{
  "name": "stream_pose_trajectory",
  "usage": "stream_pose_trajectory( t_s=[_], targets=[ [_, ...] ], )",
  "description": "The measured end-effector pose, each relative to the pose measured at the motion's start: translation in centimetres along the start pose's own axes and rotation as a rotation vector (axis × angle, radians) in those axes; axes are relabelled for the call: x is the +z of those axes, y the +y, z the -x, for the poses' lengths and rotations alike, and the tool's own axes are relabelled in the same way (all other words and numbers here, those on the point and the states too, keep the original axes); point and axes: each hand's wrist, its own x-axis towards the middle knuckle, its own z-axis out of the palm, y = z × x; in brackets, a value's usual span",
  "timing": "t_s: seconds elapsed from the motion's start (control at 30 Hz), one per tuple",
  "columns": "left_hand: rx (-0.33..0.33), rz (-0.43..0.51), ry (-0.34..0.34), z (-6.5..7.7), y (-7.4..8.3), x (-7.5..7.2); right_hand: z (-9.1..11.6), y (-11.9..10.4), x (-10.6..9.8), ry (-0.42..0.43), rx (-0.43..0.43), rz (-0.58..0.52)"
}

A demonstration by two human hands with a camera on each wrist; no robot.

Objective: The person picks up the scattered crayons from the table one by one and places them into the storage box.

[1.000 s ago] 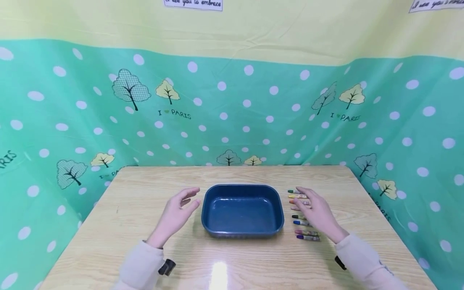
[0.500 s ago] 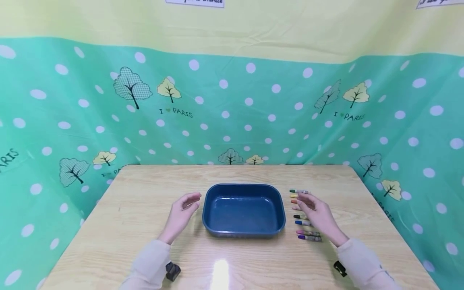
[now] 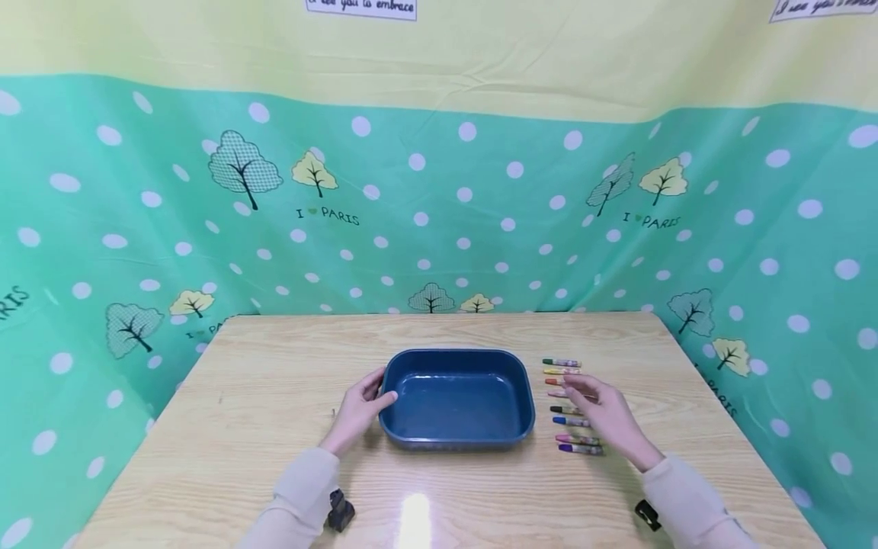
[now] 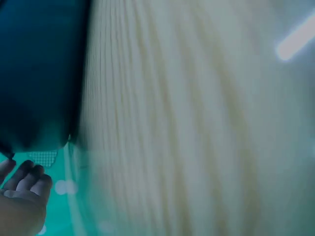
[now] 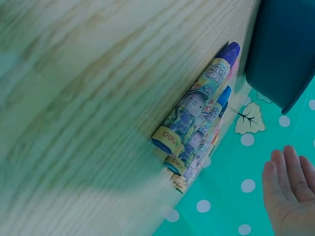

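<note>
A dark blue rectangular basin (image 3: 456,408) stands on the wooden table. My left hand (image 3: 355,412) grips its left wall, thumb over the rim and fingers along the outside. In the left wrist view, the hand (image 4: 24,199) is at the basin's rim (image 4: 37,145). To the right of the basin, several wrapped crayons lie in a column, from a green crayon (image 3: 561,362) at the back to a purple crayon (image 3: 580,449) in front. My right hand (image 3: 607,412) hovers over the middle crayons, holding nothing; its fingers look nearly straight in the right wrist view and partly hide some crayons.
The wooden table (image 3: 274,366) is bounded at the back and sides by a green dotted cloth (image 3: 466,290). A dark wrist-worn device (image 3: 341,511) sits beneath the left sleeve, and another (image 3: 647,515) beneath the right.
My left hand has moved right from beside the basin and taken hold of its left wall. Over the crayons, my right hand has brought its fingers and thumb closer together. The basin stays in place.
</note>
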Motion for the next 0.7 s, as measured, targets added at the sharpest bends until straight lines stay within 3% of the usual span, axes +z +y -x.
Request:
stream_pose_trajectory(
  t_s=[0.17,0.4,0.7],
  targets=[
    [-0.017,-0.033,-0.002,0.0,-0.3,0.4,-0.2,0.3,0.1,-0.024,-0.009,0.010],
    [-0.032,0.031,0.025,0.1,-0.6,1.0,-0.8,1.0,-0.1,-0.029,-0.025,0.025],
    [-0.023,0.112,0.073,0.0,-0.5,1.4,-4.3,3.0,-1.7,0.059,-0.119,0.003]
  ],
)
